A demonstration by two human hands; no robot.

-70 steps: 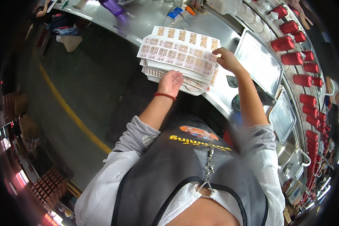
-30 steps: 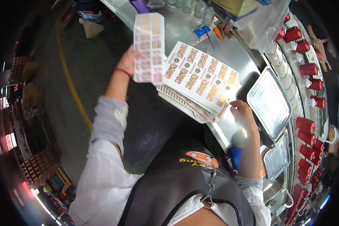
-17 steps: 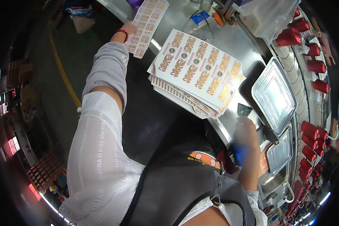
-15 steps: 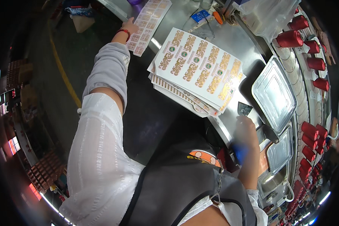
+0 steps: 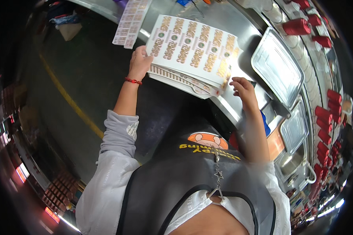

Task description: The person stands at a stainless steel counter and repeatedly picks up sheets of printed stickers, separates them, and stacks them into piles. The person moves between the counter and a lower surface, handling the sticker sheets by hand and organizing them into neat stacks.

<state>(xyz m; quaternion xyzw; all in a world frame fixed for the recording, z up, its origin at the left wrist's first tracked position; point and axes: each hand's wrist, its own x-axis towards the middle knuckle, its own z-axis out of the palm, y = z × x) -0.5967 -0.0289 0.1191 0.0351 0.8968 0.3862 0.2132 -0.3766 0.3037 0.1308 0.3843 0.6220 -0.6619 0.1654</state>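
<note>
A stack of white decal sheets [image 5: 192,49] with gold lettering lies at the edge of the metal table. My left hand [image 5: 140,63], with a red bead bracelet at the wrist, pinches the stack's left edge between thumb and fingers. Just off the near right corner of the stack, my right hand [image 5: 244,92] has its fingers bent and apart, and nothing shows in them. A dark flat piece behind that hand is mostly hidden. Another sheet of small printed squares [image 5: 131,23] lies farther left, past my left hand.
Right of the stack sits a silver metal tray [image 5: 277,66], with a second tray [image 5: 295,127] nearer me. Red cups [image 5: 297,26] stand along the curved conveyor [image 5: 302,49] on the right. A metal pot [image 5: 292,164] is at the lower right.
My left hand has left the sheet of small squares and come back to grip the stack's left edge. My right hand has risen from beside the dark piece to the stack's corner.
</note>
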